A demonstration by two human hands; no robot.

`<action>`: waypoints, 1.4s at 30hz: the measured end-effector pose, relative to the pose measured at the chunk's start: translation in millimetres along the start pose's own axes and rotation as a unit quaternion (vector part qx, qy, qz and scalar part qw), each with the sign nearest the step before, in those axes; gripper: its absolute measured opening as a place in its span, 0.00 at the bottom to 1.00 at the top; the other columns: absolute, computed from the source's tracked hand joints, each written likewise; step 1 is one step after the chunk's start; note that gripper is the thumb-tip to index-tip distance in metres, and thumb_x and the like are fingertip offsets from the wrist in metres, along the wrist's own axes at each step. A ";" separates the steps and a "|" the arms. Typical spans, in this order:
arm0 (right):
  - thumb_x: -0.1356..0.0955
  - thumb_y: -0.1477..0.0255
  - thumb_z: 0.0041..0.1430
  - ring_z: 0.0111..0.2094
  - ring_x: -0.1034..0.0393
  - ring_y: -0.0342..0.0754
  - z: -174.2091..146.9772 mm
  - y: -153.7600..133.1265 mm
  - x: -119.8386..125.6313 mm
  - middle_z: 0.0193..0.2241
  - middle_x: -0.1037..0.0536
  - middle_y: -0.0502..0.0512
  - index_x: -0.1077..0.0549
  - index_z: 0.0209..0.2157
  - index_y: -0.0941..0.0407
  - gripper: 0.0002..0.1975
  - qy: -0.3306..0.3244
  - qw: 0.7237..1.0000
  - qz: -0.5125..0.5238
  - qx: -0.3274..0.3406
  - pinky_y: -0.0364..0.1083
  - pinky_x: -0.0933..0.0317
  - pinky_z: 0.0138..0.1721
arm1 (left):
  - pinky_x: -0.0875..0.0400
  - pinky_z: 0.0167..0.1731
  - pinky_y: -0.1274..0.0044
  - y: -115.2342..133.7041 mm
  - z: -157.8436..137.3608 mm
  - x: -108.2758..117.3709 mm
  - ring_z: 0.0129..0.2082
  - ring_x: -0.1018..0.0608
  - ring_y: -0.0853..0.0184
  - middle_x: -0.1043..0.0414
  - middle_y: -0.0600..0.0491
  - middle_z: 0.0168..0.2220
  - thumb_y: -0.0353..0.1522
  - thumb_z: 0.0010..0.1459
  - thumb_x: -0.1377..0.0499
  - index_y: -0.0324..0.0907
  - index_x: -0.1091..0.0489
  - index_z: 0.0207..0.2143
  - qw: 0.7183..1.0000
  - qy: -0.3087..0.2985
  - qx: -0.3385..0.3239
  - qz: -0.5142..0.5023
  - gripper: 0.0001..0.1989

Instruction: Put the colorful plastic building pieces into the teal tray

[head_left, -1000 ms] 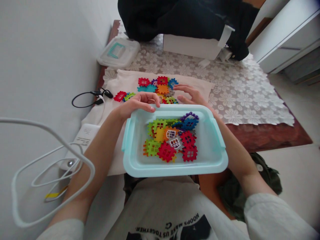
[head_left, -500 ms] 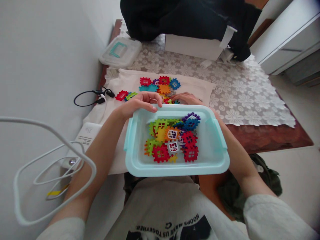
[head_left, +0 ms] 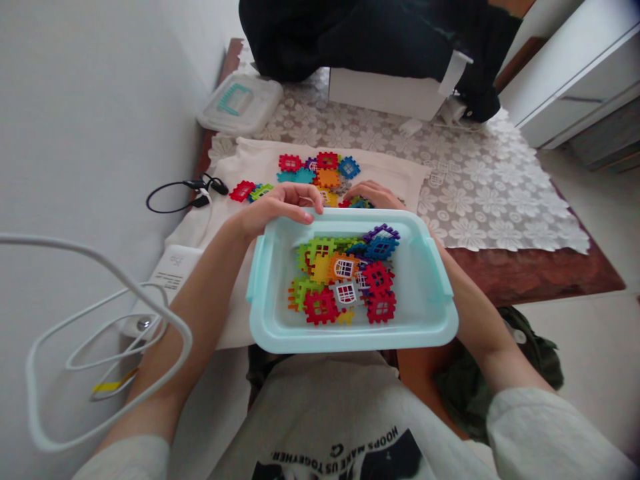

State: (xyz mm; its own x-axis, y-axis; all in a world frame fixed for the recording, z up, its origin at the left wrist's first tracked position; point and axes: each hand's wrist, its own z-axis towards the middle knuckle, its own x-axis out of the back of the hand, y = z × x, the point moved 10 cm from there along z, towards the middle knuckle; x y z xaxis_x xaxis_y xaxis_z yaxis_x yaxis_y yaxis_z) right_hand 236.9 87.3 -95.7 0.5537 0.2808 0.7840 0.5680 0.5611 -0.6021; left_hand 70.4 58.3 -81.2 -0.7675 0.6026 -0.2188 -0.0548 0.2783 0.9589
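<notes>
A light-teal plastic bin (head_left: 425,313) stands in front of my body, with several colourful interlocking window blocks (head_left: 345,269) heaped inside. At its far rim is my left hand (head_left: 287,203), fingers curled and thumb lapping over the edge. My right hand (head_left: 377,195) reaches past the far side of the bin, its fingers bent over green and blue blocks (head_left: 359,201) on the cloth; the bin hides part of that hand and the pieces. More blocks (head_left: 327,178) in red, orange and blue lie just beyond, and a red block (head_left: 243,191) lies with others to the left.
A pale cloth (head_left: 395,167) covers part of the lace-topped table (head_left: 480,193). A clear lid (head_left: 240,103) lies at the back left, with black earphones (head_left: 173,197) nearer. A white cable (head_left: 100,250) loops at left. A white box (head_left: 385,93) under black fabric stands at the back.
My right hand has shifted slightly, and green and blue blocks now show beneath its fingers. My left hand and the bin stay almost in place.
</notes>
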 end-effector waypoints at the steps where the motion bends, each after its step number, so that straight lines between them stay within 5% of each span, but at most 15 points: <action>1: 0.36 0.42 0.70 0.54 0.24 0.61 0.6 2.4 -0.7 0.50 0.15 0.59 0.18 0.48 0.45 0.26 0.002 1.000 0.009 0.000 0.60 0.31 0.61 | 0.30 0.27 0.82 -0.6 0.0 -0.3 0.26 0.24 0.72 0.21 0.55 0.29 0.27 0.41 0.24 0.39 0.21 0.30 1.000 -0.002 0.001 -0.004 0.13; 12: 0.34 0.46 0.70 0.53 0.24 0.64 5.2 23.2 -4.9 0.49 0.15 0.59 0.15 0.46 0.44 0.22 0.029 0.999 0.016 0.003 0.64 0.32 0.61 | 0.34 0.21 0.83 2.1 -1.2 -4.5 0.20 0.27 0.74 0.25 0.57 0.24 0.28 0.41 0.24 0.39 0.23 0.30 1.000 -0.004 0.007 -0.006 0.14; 20: 0.28 0.63 0.69 0.61 0.31 0.62 1.8 27.6 -9.5 0.60 0.20 0.63 0.18 0.58 0.51 0.18 -0.050 0.997 -0.056 0.034 0.60 0.39 0.65 | 0.34 0.22 0.83 -1.6 -1.6 -2.1 0.22 0.25 0.73 0.22 0.56 0.26 0.27 0.41 0.24 0.39 0.22 0.31 1.000 -0.005 0.018 -0.015 0.13; 23: 0.29 0.63 0.72 0.58 0.31 0.59 0.6 20.7 -11.0 0.56 0.20 0.64 0.17 0.55 0.54 0.16 -0.059 0.997 -0.020 0.055 0.58 0.39 0.64 | 0.35 0.22 0.83 -0.4 -1.8 -3.5 0.21 0.26 0.74 0.24 0.57 0.25 0.27 0.41 0.24 0.40 0.22 0.30 1.000 -0.007 0.016 -0.020 0.13; 30: 0.27 0.55 0.68 0.51 0.31 0.55 6.8 32.1 -18.6 0.46 0.19 0.63 0.21 0.37 0.54 0.15 -0.041 0.997 0.026 0.057 0.55 0.37 0.58 | 0.33 0.22 0.83 -1.1 -0.8 -3.6 0.23 0.24 0.73 0.21 0.55 0.27 0.28 0.41 0.23 0.39 0.22 0.31 1.000 -0.007 0.016 -0.020 0.14; 42: 0.32 0.55 0.69 0.35 0.30 0.52 5.6 37.1 8.7 0.35 0.21 0.55 0.25 0.38 0.51 0.14 0.101 0.992 0.073 0.009 0.51 0.33 0.41 | 0.35 0.23 0.83 -0.8 -0.5 -3.2 0.22 0.26 0.74 0.23 0.57 0.26 0.27 0.42 0.24 0.39 0.22 0.31 1.000 -0.015 0.005 -0.019 0.13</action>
State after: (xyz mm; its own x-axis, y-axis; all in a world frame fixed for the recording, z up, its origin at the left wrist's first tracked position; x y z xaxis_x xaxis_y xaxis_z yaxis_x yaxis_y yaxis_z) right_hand 259.3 114.9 -110.4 0.7413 0.1983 0.6413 0.4629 0.5408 -0.7023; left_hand 72.6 55.7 -81.2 -0.7452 0.6140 -0.2600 -0.0768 0.3083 0.9482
